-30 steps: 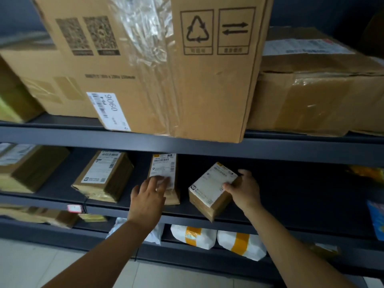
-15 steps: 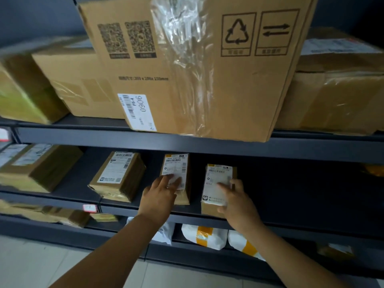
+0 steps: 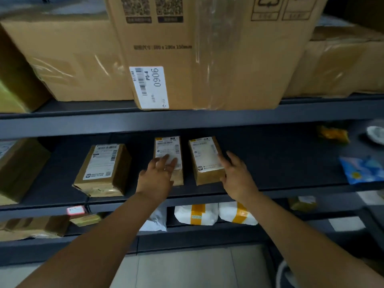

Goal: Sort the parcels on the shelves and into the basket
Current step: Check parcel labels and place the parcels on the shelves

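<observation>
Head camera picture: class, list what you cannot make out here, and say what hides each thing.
Head view throughout.
Small box: left hand covers its lower label; print too small.
Second small box: label blurred; right hand hides its right side.
Big box: top cut off by the upper edge.
White bags: partly behind the shelf rail and right forearm.
Blue packet: blurred, cut by the right edge.

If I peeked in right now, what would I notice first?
Probably the big cardboard box on the upper shelf, with its white label reading 0906. Below it, on the middle shelf, the left hand rests on a small brown parcel, and the right hand touches the side of the neighbouring parcel.
</observation>
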